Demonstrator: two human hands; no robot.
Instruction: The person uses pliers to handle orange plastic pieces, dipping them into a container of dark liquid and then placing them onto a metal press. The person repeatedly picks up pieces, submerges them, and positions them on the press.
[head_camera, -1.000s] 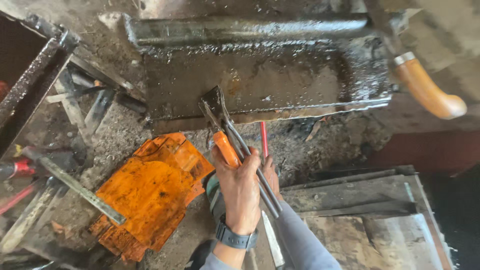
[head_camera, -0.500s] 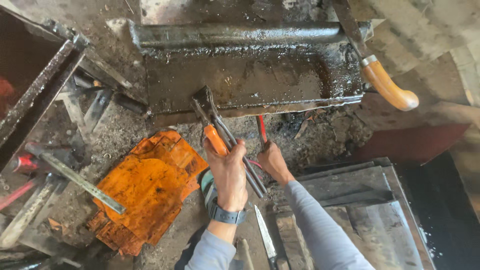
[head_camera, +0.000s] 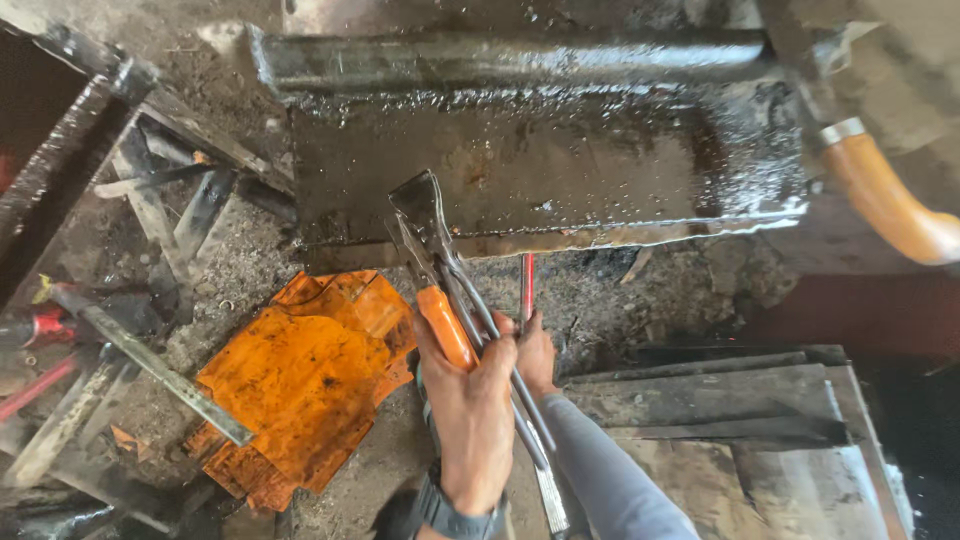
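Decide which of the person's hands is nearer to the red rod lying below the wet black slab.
Right. The right hand touches the red rod's lower end. The left hand sits just to its left, gripping the orange-handled tool and tongs.

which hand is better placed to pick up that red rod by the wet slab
Right. The right hand already sits at the lower end of the red rod, fingers against it. The left hand is full, gripping the orange-handled tool and the grey tongs.
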